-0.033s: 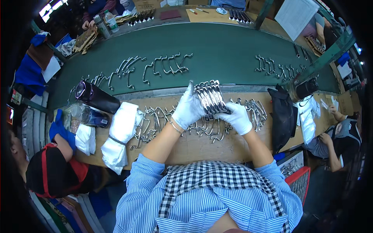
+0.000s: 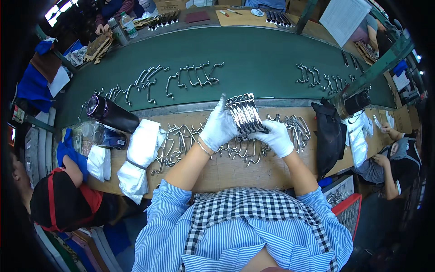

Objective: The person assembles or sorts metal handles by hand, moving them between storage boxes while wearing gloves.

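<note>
1. So, both gloved hands are on one load: the left hand cups the left flank, thumb up; the right hand grips the near right end. Neither is free; fingers underneath are hidden.
2. Wrench stack sits between the hands, slightly beyond the right one. Neither hand is nearer, both touch it.
3. Key relation: wrenches nested side by side, stacked left to right. Each one's long axis runs far to near, far end leaning a little left. So left hand is along the side, right hand at the near end.
4. Stack is above the bench; can't tell if its lower ends touch the pieces below.
5. Loose bent wrenches on the left and more on the right flank the hands, mixed angles.
6. White wrapped bundle left of those; black bag on the right.
7. Past the bench edge, green surface carries spaced wrenches: left group, right group. Both well apart from the hands.
</note>
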`<state>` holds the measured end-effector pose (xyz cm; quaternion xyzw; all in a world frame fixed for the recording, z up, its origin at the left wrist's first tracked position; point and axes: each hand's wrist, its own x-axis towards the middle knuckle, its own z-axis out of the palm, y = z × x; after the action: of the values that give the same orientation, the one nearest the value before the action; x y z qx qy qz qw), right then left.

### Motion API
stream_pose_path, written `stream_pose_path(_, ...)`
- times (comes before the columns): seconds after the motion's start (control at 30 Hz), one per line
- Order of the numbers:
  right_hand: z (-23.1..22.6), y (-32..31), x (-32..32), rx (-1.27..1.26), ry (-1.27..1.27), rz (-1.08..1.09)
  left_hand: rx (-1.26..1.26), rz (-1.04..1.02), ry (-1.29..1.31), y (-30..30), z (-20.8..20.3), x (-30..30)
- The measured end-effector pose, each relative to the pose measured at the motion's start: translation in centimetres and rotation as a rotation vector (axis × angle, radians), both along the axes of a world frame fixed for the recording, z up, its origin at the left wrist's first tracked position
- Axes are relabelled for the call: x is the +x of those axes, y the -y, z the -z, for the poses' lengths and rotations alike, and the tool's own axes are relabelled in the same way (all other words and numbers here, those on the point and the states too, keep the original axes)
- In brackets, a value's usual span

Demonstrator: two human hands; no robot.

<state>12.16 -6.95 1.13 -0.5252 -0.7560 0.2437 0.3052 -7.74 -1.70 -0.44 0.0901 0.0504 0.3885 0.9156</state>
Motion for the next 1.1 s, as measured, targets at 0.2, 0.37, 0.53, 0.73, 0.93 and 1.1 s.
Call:
stream_pose_path(0.2,1.3,0.4,0.7,-0.027,-0.039,0.003,-0.073,0.035,-0.031,-0.2,1.1,0.5)
stream_pose_path(0.37,0.3,0.6,0.0,-0.133,0.062,0.062,-0.063,0.024,-0.070,-0.2,0.9,0.4)
stream_pose_path(0.53,1.5,0.3,0.4,-0.463,-0.280,0.125,-0.078,0.102,0.028,-0.4,0.1,0.5)
stream_pose_path(0.73,0.9,0.7,0.5,-0.811,-0.616,0.109,0.200,-0.048,-0.188,-0.8,0.3,-1.3)
stream_pose_path(0.93,3.1,0.9,-0.3,-1.116,-1.155,-0.203,0.674,-0.152,-0.752,-1.0,-2.0,-1.1)
stream_pose_path(1.1,2.7,-0.1,-3.3,-1.119,-1.481,-0.310,0.866,-0.150,-0.947,-0.4,-3.2,-0.6)
